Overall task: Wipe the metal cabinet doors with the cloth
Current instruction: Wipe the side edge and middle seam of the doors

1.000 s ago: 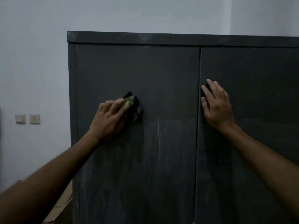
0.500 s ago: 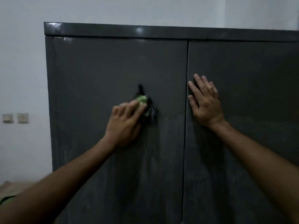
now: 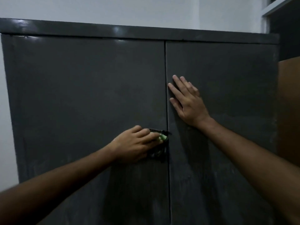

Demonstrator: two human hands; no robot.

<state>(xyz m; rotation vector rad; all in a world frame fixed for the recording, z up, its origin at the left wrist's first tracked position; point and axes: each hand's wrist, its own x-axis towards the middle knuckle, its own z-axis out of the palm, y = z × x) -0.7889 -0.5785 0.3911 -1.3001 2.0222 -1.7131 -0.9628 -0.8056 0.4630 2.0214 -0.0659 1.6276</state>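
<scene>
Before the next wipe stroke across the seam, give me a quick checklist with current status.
1. Dark cloth with green patch under the left hand: ok, grip on it.
2. Cloth against the left dark grey metal door: ok.
3. Right hand flat, bracing the right door: ok.
4. Doors closed at the centre seam: ok.
5. Lower panels streak-free: not ok, pale smears show.
6. Cloth clean enough: cannot tell.

Two cabinet doors (image 3: 84,98) (image 3: 227,98), one cloth (image 3: 159,143), two hands (image 3: 136,143) (image 3: 188,103), one cardboard panel (image 3: 289,111).
</scene>
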